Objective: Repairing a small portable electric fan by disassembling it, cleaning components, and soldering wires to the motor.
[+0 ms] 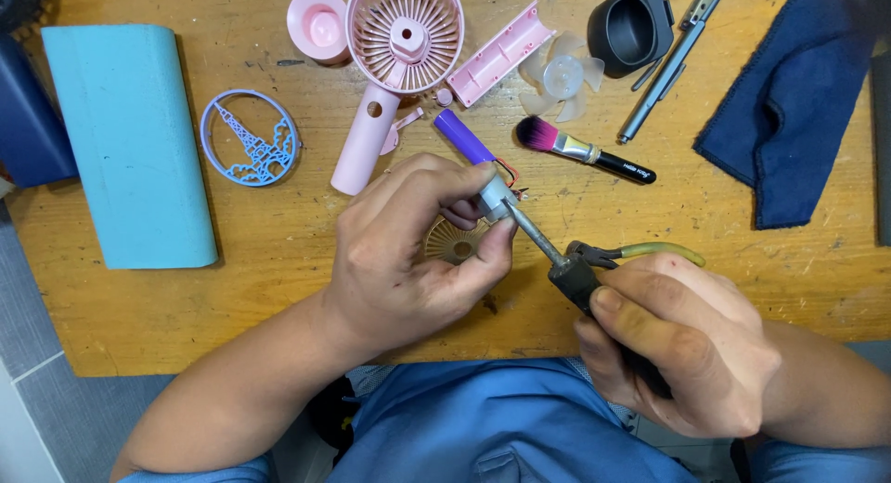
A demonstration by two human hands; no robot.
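The left hand [408,251] pinched a small grey motor [495,197] above the worktop [278,260], its red wires trailing to the purple battery [464,137]; the right hand [682,348] gripped a soldering iron [566,270], tip touching the motor; soldering seemed under way; the pink fan housing [401,38] lay dismantled nearby; steadiness at the joint looked called for.

I read this as a small repair workbench: a scuffed wooden table [278,288] strewn with a dismantled pink handheld fan [394,56], loose fan blade [561,75], soldering iron [566,270] and cleaning cloth [789,112].
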